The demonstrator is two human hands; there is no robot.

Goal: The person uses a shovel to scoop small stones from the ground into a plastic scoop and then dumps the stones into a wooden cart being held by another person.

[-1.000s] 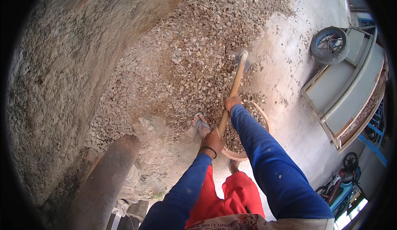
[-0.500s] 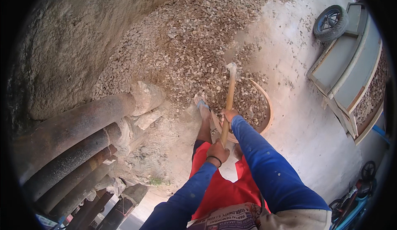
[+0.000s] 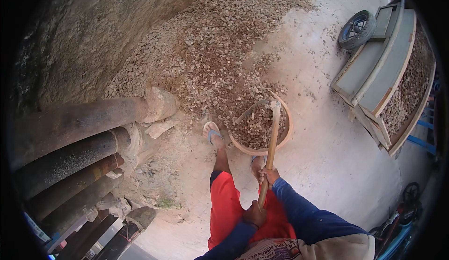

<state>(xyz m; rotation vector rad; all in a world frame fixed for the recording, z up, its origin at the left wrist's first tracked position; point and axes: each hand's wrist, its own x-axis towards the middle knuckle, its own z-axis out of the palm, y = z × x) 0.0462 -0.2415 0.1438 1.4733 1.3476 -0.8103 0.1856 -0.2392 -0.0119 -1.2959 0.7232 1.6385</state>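
A hoe with a long wooden handle [image 3: 272,140] slants away from me. My left hand [image 3: 255,214] is wrapped round its rear end, close to my red shorts. Farther up the handle, my right hand [image 3: 269,175] is closed on it too. The hoe's grey blade [image 3: 251,111] lies at the far side of a round basin with an orange rim [image 3: 286,138]. Gravel [image 3: 258,131] fills much of the basin; the blade's lower edge is hidden in the stones. The basin stands just beyond my sandalled feet.
A gravel heap [image 3: 220,40] spreads beyond the basin beside a rough wall [image 3: 79,40]. Large rusty pipes [image 3: 79,124] lie at the left. To the right, a gravel-loaded wooden cart [image 3: 374,80] has a spoked wheel [image 3: 357,29]. A bicycle [image 3: 397,227] is at the lower right.
Both hands have drawn the hoe back toward my body. Its head has come from the gravel heap's edge to the basin, and its blade now shows against the stones.
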